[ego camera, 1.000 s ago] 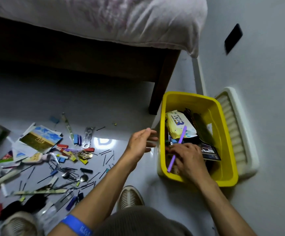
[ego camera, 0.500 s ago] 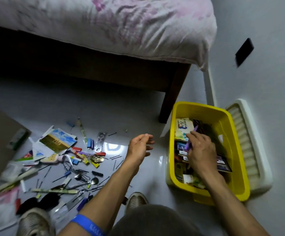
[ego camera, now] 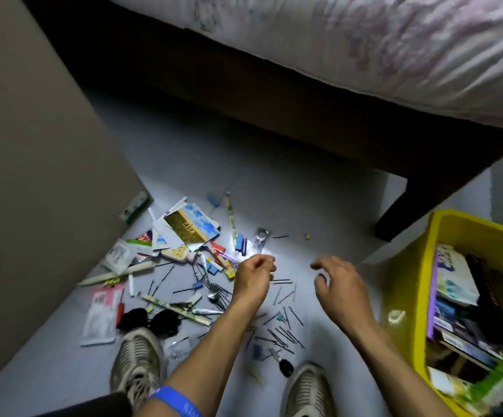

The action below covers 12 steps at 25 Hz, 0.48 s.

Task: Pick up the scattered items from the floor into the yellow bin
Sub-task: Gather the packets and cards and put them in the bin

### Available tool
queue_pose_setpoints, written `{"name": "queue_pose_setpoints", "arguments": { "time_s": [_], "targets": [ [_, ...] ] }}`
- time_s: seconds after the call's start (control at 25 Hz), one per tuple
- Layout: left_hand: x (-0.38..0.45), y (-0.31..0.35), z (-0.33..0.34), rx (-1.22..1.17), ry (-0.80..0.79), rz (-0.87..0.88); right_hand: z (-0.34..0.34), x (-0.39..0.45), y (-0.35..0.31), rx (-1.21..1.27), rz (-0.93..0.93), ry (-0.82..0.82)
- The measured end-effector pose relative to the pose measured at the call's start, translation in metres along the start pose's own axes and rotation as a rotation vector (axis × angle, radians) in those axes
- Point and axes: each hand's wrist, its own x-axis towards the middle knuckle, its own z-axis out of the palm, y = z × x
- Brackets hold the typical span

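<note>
The yellow bin (ego camera: 406,311) stands at the right, packed with booklets, packets and a purple stick (ego camera: 431,296) along its left wall. Scattered items cover the floor left of it: a picture card (ego camera: 191,227), rulers, blue and red clips, a spoon (ego camera: 214,296) and several black hairpins (ego camera: 283,332). My left hand (ego camera: 253,278) hovers over the right edge of the pile with fingers curled and nothing visible in it. Beside it, my right hand (ego camera: 340,284) hangs above the hairpins, fingers loosely bent and empty.
A dark bed frame with its leg (ego camera: 394,218) and a flowered mattress fills the top. A tall brown panel (ego camera: 33,145) walls off the left. My two shoes (ego camera: 137,362) (ego camera: 307,392) stand at the bottom, with black sunglasses (ego camera: 148,322) near the left one.
My right hand left the purple stick in the bin and came out over the floor. My left hand moved toward the pile and curled its fingers. The view swung left.
</note>
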Motion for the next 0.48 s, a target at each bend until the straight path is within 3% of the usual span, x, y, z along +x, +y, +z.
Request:
{"name": "queue_pose_setpoints", "arguments": {
  "time_s": [0.12, 0.2, 0.36, 0.48],
  "targets": [
    [0.035, -0.025, -0.043, 0.071, 0.185, -0.086, 0.063, 0.030, -0.018, 0.105, 0.038, -0.292],
    [0.060, -0.046, -0.071, 0.142, 0.303, -0.153, 0.106, 0.052, -0.025, 0.159, 0.103, -0.393],
    [0.100, -0.077, -0.107, 0.337, 0.384, -0.229, 0.165, 0.100, -0.022, 0.187, 0.334, -0.316],
    [0.124, -0.084, -0.105, 0.400, 0.358, -0.226, 0.197, 0.116, -0.028, 0.131, 0.345, -0.283]
  ]
}}
